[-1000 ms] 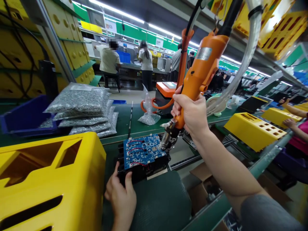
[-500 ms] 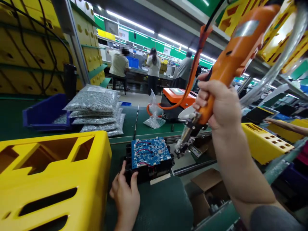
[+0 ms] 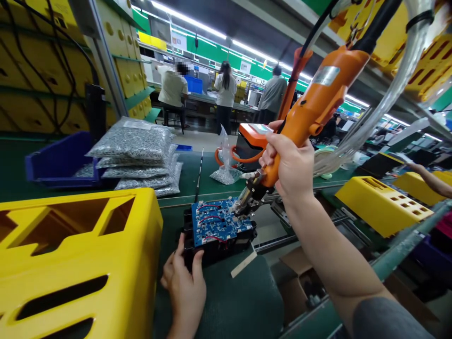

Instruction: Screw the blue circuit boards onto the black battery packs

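Note:
My right hand (image 3: 294, 162) is wrapped round an orange electric screwdriver (image 3: 310, 101), which leans down to the left. Its metal tip is over the right part of a blue circuit board (image 3: 215, 223) and looks in contact with it, though the exact point is hidden. The board, with short red wires, sits on a black case (image 3: 226, 247). At the case's near left corner, my left hand (image 3: 185, 285) grips with the thumb on the front and the fingers along the left side. A pale strip (image 3: 243, 264) hangs by the case's front right corner.
A big yellow housing (image 3: 141, 235) stands close on the left. Behind are a blue bin (image 3: 60, 162), stacked bags of small metal parts (image 3: 134, 141), a thin dark rod (image 3: 199, 176) and a small clear bag (image 3: 225, 165). More yellow housings (image 3: 381, 205) stand right. People work in the background.
My right hand has brought the screwdriver left and down, from beside the case onto the board's right part. The pale strip has swung to a slant. My left hand stays at the corner.

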A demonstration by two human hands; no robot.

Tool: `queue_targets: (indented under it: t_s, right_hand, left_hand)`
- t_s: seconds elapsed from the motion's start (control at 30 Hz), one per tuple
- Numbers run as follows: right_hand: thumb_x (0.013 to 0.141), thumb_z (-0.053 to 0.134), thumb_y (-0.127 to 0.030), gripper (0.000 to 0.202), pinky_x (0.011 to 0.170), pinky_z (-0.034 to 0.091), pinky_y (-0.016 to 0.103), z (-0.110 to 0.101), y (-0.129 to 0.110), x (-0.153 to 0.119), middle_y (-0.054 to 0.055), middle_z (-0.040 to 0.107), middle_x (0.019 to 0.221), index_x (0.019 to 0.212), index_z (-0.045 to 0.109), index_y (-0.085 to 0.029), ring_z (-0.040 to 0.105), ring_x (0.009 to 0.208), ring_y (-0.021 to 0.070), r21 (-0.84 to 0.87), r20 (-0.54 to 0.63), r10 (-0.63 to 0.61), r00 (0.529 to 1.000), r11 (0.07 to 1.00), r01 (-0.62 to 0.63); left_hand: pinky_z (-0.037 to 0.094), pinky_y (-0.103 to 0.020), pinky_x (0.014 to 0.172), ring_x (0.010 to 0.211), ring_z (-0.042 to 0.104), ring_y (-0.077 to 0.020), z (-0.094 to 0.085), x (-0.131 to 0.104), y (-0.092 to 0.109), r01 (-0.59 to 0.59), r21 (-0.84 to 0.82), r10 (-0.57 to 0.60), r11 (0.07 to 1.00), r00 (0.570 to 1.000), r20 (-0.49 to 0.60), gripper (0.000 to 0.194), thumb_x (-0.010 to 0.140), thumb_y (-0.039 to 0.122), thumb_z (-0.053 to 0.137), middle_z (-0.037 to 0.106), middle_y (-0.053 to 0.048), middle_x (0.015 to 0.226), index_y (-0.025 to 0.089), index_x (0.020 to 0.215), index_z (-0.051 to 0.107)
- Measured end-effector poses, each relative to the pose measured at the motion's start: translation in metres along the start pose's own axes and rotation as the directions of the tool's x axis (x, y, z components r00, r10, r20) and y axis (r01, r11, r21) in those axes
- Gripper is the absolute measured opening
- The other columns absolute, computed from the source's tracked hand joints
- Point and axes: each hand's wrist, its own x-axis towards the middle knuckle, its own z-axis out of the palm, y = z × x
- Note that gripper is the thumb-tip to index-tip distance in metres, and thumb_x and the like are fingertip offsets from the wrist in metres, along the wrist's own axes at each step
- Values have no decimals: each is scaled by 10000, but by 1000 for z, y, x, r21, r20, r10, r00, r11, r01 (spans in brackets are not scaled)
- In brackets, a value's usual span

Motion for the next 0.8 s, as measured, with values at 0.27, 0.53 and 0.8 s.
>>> queue_targets:
  t_s: [0.27,0.53,0.8]
  right_hand:
    - [774,597,-256,176,351,343,173,0,3,0,-87,420,519,915,496,-226,397,393,55,-17,-6,20,1000,1000,-20]
    - [770,586,-226,123,387,390,185,5,3,-4,-90,410,504,831,480,-221,391,386,50,-20,35,12,999,1000,-11]
    - [743,598,-222,135,349,363,195,8,9,-1,-90,410,487,821,488,-221,392,377,66,-22,85,63,994,998,-61]
  left_hand:
    - [329,-520,956,1156,456,-306,1,0,0,-5,-10,5,1000,1000,-2,565,883,498,367,530,-151,1241,199,1362,382]
    - [322,-517,951,1166,453,-306,0,0,1,24,0,-24,1000,1000,20,561,887,477,371,535,-150,1223,220,1385,352]
    - [326,-526,944,1158,454,-304,-1,1,2,27,-6,-27,1000,1000,14,544,889,476,385,532,-160,1246,200,1357,392]
